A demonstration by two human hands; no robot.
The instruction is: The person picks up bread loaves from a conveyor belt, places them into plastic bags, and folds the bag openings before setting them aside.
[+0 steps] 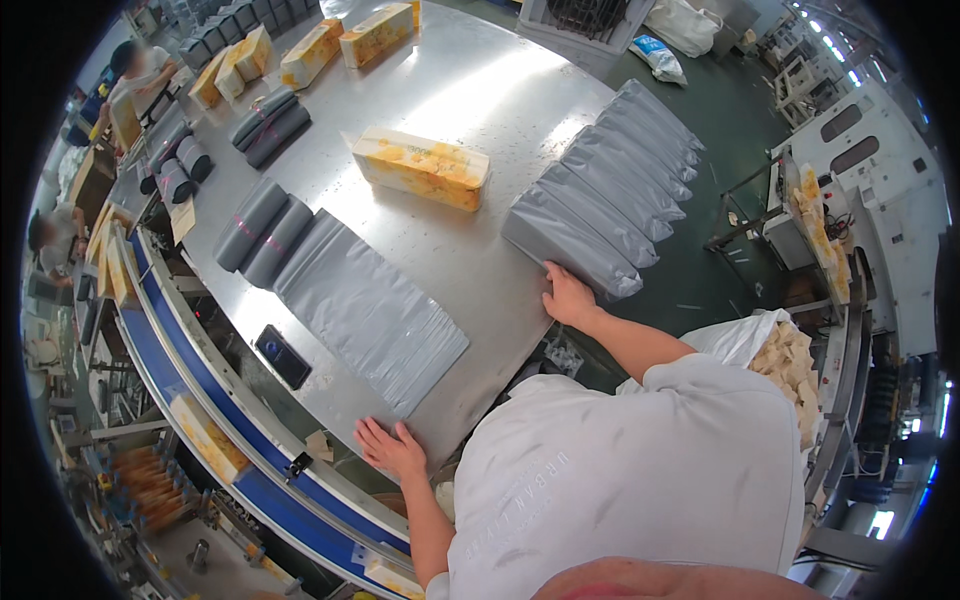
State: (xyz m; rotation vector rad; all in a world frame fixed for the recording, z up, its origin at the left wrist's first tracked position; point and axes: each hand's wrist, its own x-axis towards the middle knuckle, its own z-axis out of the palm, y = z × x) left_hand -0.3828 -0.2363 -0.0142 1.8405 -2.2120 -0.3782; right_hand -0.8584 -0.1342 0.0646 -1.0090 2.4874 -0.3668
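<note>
My left hand (pixel 390 448) lies with fingers spread on the near edge of the metal table (pixel 520 385), holding nothing. Just beyond its fingertips is a stack of flat grey plastic mailing bags (pixel 385 320). My right hand (pixel 572 297) is at the table's right edge, fingers stretched and touching the near end of a grey-bagged package (pixel 575 245). It does not grip the package. Several such packages lie side by side in a row there. A yellow-and-white patterned tissue pack (pixel 422 168) lies unwrapped in the middle of the table.
Rolled grey bags (pixel 262 228) lie left of the flat stack, near a dark phone (pixel 283 357). More tissue packs (pixel 312 52) stand at the far side. A blue conveyor (pixel 190 375) runs along the left. A white sack (pixel 760 350) stands at my right. Two people work far left.
</note>
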